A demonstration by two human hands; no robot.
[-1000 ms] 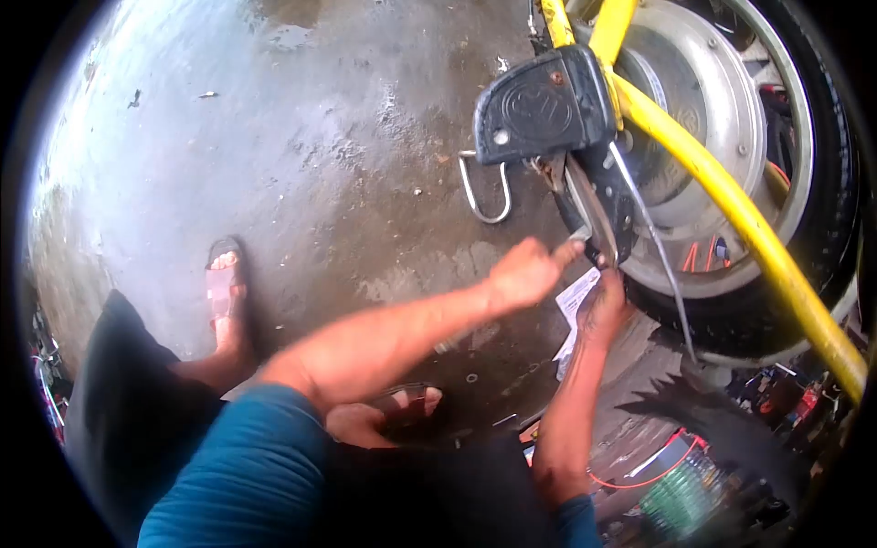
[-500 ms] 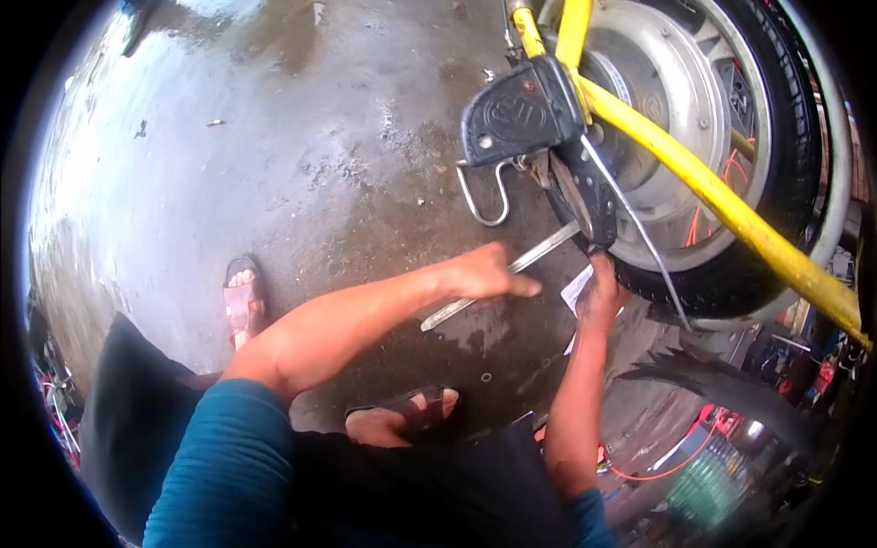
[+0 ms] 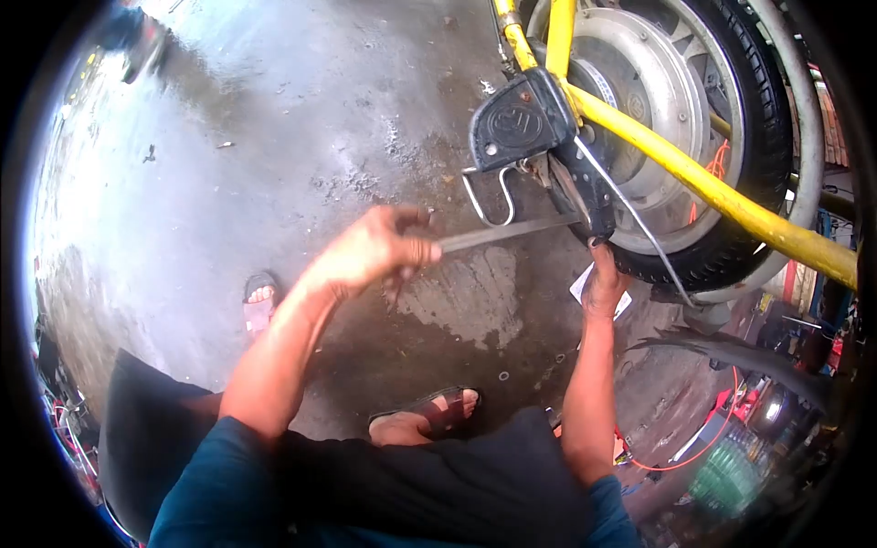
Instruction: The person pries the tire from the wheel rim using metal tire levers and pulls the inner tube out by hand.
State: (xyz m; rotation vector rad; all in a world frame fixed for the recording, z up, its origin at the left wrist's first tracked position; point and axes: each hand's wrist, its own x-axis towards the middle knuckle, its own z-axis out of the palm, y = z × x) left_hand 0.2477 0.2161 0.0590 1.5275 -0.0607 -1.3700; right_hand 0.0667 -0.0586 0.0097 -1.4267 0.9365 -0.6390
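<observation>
A flat metal bar [image 3: 507, 234] runs from my left hand [image 3: 379, 247] to the black part [image 3: 580, 187] beside the wheel. My left fingers are closed round the bar's near end. Just below the black part, my right hand [image 3: 605, 281] touches its lower end with the thumb up; its other fingers are mostly hidden. A black cover [image 3: 519, 123] and a bent metal hook [image 3: 498, 215] sit above the bar, near the yellow frame [image 3: 676, 160].
The wheel [image 3: 767, 128] stands at the upper right. A thin metal rod [image 3: 635, 219] slants across it. White paper [image 3: 579, 283] lies behind my right hand. A green basket [image 3: 726, 479] and red cable are at the lower right. Another person's foot [image 3: 142, 46] shows at the upper left.
My left hand has moved left from the black part and now grips the bar's near end, which has swung upward. My right hand stays at the part. Another person's foot has come further into view.
</observation>
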